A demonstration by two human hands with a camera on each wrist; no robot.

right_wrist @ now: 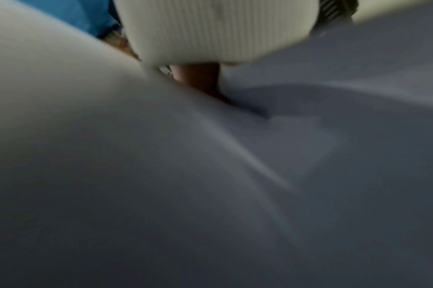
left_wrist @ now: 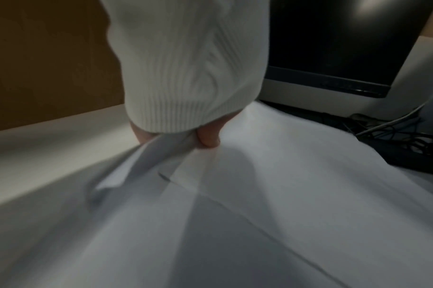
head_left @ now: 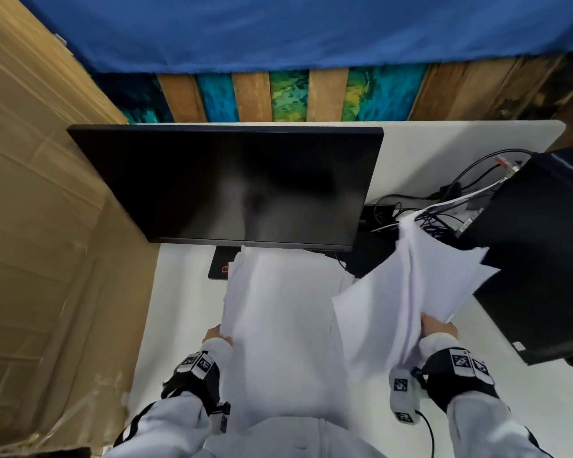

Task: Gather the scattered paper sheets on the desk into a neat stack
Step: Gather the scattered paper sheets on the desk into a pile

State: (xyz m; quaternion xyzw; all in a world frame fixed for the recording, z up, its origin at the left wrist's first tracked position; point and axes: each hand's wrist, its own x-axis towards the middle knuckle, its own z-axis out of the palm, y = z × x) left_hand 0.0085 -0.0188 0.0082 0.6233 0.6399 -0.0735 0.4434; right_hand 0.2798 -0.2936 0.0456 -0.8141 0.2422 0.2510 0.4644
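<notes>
A large pile of white paper sheets lies in front of me on the white desk, reaching from my chest to the monitor. My left hand pinches the pile's left edge; in the left wrist view the thumb presses a fold of the sheets. My right hand grips a second bundle of sheets, lifted and fanned out to the right over the cables. The right wrist view is blurred, with paper filling it and only a finger showing below the sleeve.
A black monitor stands just behind the pile, its base under the sheets' far edge. Tangled cables and a black computer case crowd the right. A cardboard wall borders the desk's left side.
</notes>
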